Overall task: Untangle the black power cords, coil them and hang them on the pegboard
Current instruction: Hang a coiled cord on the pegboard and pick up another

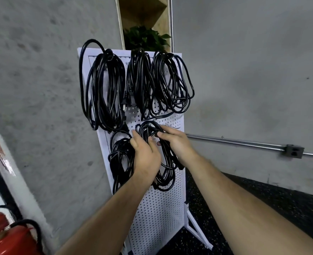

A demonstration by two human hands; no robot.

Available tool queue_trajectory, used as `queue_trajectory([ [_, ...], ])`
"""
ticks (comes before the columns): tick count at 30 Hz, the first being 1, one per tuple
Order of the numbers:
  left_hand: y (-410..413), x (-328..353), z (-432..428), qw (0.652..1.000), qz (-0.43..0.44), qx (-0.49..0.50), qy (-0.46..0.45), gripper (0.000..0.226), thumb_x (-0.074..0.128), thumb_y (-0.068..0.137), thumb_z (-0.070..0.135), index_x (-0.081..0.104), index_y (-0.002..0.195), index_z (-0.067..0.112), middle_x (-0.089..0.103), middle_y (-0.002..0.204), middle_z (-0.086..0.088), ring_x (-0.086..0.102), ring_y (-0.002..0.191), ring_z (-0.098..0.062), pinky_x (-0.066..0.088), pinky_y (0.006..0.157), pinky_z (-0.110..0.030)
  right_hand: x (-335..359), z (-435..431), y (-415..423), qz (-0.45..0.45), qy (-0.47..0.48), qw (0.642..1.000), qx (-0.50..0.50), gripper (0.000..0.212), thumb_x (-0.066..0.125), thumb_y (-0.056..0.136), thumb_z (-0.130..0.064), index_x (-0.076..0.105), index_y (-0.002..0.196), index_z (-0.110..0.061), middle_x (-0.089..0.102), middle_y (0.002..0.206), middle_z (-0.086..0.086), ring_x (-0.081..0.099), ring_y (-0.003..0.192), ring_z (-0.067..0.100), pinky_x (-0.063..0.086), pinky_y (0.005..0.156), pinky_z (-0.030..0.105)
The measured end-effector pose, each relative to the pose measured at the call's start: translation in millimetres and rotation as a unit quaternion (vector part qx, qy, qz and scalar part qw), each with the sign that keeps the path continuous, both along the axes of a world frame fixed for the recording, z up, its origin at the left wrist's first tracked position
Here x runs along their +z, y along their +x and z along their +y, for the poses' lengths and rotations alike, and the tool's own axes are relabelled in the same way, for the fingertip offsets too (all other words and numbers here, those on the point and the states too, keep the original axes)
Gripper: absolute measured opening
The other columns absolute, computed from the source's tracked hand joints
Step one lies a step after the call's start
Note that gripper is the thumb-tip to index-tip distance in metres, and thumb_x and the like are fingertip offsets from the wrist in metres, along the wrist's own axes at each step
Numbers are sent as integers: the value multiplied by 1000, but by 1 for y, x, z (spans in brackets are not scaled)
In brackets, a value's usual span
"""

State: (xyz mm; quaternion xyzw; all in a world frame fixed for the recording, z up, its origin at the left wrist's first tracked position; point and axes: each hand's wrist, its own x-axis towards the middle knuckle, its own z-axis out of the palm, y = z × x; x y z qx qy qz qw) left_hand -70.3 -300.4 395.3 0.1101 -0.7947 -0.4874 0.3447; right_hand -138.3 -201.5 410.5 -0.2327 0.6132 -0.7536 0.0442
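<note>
Across the background runs a grey concrete wall (244, 70), with a dark speckled floor (262, 208) at the lower right of the frame. Against the wall stands the white pegboard (161, 208) on a white stand leg (198, 230), tilted in this wide view. Three black cords hang coiled along its top: the upper left coil (104, 92), the biggest, with one loose loop arching past the board's left edge; the upper middle coil (139, 83); and the upper right coil (172, 83), touching its neighbour. Below them hangs the lower left coil (121, 161), partly hidden by the left wrist. Just beside it, at the board's centre, is the lower right coil (165, 172), its top loops up against the board and its middle covered by both hands. At the lower left corner sits a red fire extinguisher (8, 238) with a black hose. A wooden shelf (142, 11) and a green plant (144, 38) show above the board. A metal conduit (234, 142) crosses the wall at right to an outlet box (293, 151). The left hand (146, 155) has its fingers bent round the lower right coil's left strands; the right hand (176, 142) curls its fingers over the coil's top strands. A plug (128, 102) dangles between the upper left and upper middle coils
</note>
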Motion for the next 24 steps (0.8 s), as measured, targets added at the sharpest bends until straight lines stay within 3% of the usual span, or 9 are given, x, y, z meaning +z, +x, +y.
queue_trajectory([
  [2,-6,-5,-6,999,-8,16,-28,68,39,107,23,0,161,8,18,159,-12,57,114,-27,51,89,-28,-8,-7,-9,-2,7,1000,-9,29,76,88,-13,76,106,-36,77,113,1,72,105,23,53,103,37],
  [4,-9,-8,-6,998,-41,8,-38,73,36,109,28,-13,162,20,6,164,5,56,122,-24,54,91,-32,-18,-11,-13,-5,13,1000,-25,37,77,88,-14,74,119,-35,72,126,2,69,115,17,49,109,35],
  [5,-10,-9,-5,998,-46,6,-39,73,34,109,29,-16,161,23,0,167,8,46,137,-24,48,105,-34,-23,-13,-13,-1,13,999,-31,40,75,91,-11,71,126,-29,70,130,0,67,114,8,49,107,26],
  [8,-11,-18,0,997,-61,21,-31,74,37,109,20,-15,162,24,-10,171,4,17,154,-21,27,115,-29,-35,-18,-8,47,35,996,-66,40,66,98,-11,63,137,-21,63,138,-6,58,109,-17,43,99,7],
  [14,-1,-59,1,991,-101,2,-89,94,33,100,-11,-33,153,31,-34,163,12,-6,154,-9,-2,108,-19,-56,-15,4,185,205,952,-130,47,41,110,-19,38,156,-22,40,157,-10,31,140,-7,18,110,0],
  [16,5,-77,2,985,-96,8,-145,91,30,101,-7,-40,147,30,-45,156,10,-23,149,-8,-10,120,-30,-66,-6,4,227,293,918,-143,51,37,111,-25,27,160,-19,27,166,-5,22,150,2,13,118,9],
  [18,9,-102,-1,953,-87,47,-286,94,35,98,-7,-42,148,12,-52,153,-7,-37,147,-22,-8,127,-44,-85,5,11,271,376,868,-176,54,36,110,-31,24,161,-15,22,168,2,19,154,16,15,126,27],
  [20,16,-128,-4,926,-72,41,-368,81,37,101,2,-23,156,2,-38,161,-16,-32,151,-28,-14,126,-43,-108,20,24,320,403,830,-214,50,39,109,-30,38,156,-11,35,162,10,33,149,26,30,122,43],
  [24,38,-184,6,907,12,9,-421,56,51,96,6,38,149,-7,37,157,-25,23,149,-35,6,127,-43,-170,54,53,353,463,798,-152,46,42,99,-23,59,138,-7,64,131,14,62,117,34,55,93,50],
])
